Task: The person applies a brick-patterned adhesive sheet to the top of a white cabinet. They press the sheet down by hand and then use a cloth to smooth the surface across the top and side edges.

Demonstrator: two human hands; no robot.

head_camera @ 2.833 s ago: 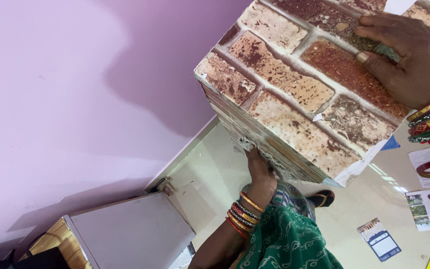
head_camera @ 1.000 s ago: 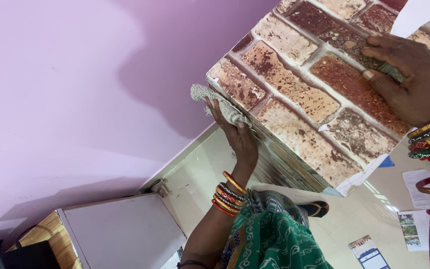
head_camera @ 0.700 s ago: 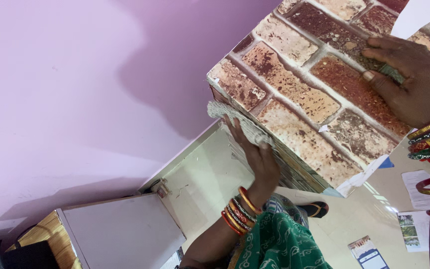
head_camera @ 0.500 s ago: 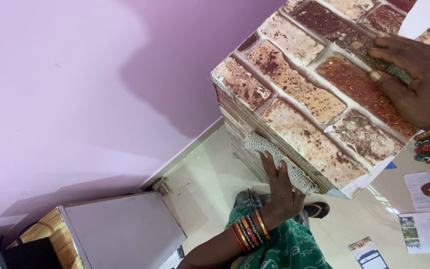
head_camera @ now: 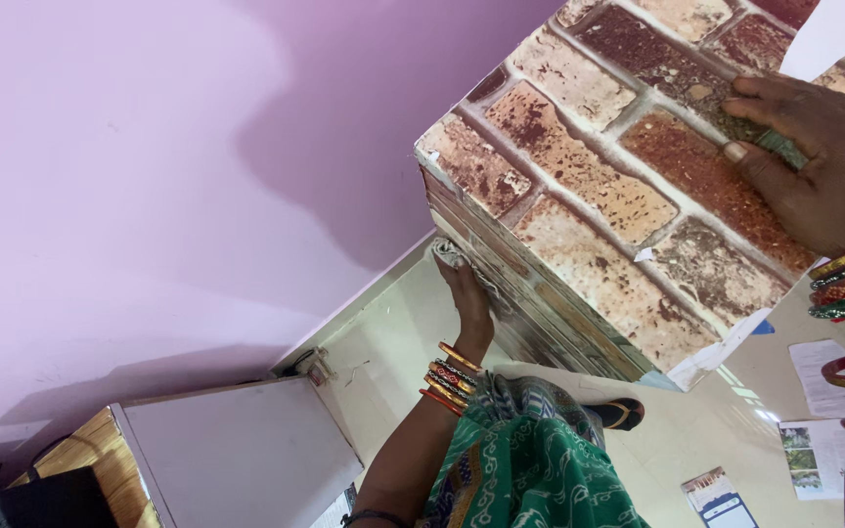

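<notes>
A big box wrapped in brick-pattern paper (head_camera: 589, 186) fills the upper right. My left hand (head_camera: 468, 298) presses a grey knitted cloth (head_camera: 450, 251) against the box's shaded side face, near its left corner. The cloth is mostly bunched under my fingers. My right hand (head_camera: 819, 161) lies on the box's top face at the far right, with a small green pad (head_camera: 780, 147) under its fingers. Both wrists wear several coloured bangles. A green patterned garment (head_camera: 530, 469) drapes below my left arm.
A pink wall (head_camera: 149, 176) fills the left. Below it stands a white flat-topped cabinet (head_camera: 246, 450) beside a wooden surface (head_camera: 90, 450). On the pale tiled floor (head_camera: 393, 342) lie a black sandal (head_camera: 623, 413), loose papers (head_camera: 819, 362) and a small booklet (head_camera: 718, 494).
My left hand has rubbed the cloth along the box's side, down toward the lower edge and back up to the left corner. My right hand has stayed on top.
</notes>
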